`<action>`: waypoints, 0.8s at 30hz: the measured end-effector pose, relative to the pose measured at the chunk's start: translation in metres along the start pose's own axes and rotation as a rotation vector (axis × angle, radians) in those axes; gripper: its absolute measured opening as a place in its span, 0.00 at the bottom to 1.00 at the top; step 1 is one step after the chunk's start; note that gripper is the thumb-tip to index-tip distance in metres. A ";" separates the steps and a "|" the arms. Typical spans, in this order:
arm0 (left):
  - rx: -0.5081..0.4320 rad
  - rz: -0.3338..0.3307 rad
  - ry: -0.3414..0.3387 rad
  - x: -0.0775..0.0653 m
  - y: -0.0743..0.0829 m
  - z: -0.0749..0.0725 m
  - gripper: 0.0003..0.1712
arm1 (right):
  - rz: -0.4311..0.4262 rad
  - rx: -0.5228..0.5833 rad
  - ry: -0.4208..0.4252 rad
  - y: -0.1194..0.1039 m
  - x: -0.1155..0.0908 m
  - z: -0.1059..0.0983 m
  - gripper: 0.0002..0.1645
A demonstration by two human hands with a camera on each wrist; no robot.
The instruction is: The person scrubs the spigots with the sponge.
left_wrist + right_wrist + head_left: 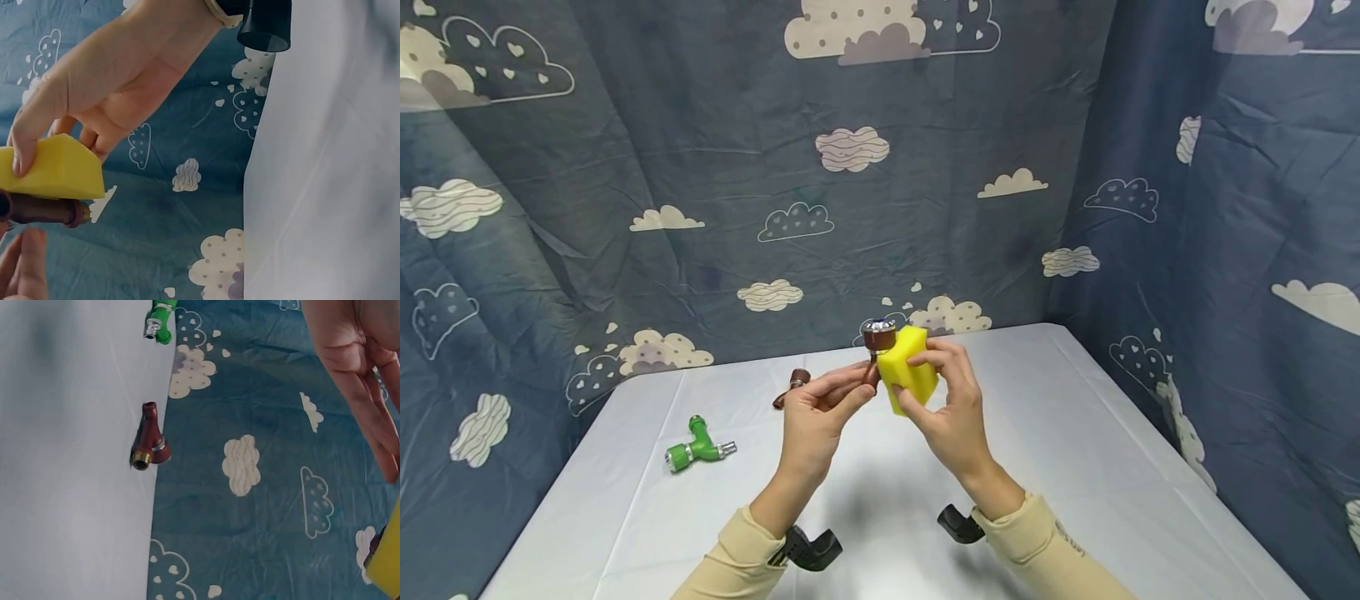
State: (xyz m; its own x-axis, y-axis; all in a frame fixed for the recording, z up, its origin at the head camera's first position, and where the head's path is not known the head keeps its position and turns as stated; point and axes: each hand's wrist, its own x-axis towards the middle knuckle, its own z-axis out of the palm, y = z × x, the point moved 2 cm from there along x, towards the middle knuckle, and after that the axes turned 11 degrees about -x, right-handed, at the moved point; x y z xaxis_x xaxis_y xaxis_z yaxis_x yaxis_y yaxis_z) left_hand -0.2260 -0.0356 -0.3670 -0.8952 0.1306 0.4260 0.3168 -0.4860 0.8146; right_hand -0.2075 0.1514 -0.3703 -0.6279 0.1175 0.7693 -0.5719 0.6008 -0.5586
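My left hand (pixel 820 421) holds a dark reddish-brown water tap (pixel 880 337) upright by its lower part, above the table; its chrome-topped knob points up. Between the fingers and thumb of my right hand (pixel 957 408) is a yellow sponge (pixel 912 371), which lies against the side of the tap. In the left wrist view the sponge (pixel 59 169) runs along the tap's brown body (pixel 47 209), whose brass-coloured end sticks out. Only part of the sponge (pixel 387 556) shows in the right wrist view, at the lower right edge.
A second brown tap (pixel 799 379) lies on the white table (pixel 1075 467) behind my left hand. Left of it lies a green tap (pixel 702 446) with a metal spout end. Dark blue cloud-patterned cloth (pixel 715 150) hangs around the table's back and sides.
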 end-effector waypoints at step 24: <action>-0.085 -0.269 0.029 0.001 0.003 -0.018 0.28 | -0.439 -0.262 -0.075 -0.004 0.002 0.000 0.26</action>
State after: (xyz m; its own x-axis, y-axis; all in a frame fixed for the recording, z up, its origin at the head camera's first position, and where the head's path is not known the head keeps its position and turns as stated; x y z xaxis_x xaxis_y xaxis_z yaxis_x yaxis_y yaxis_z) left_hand -0.2316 -0.0522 -0.3713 -0.9526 0.2404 0.1864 0.0400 -0.5084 0.8602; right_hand -0.2063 0.1489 -0.3664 -0.4000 -0.2416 0.8841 -0.6450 0.7596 -0.0843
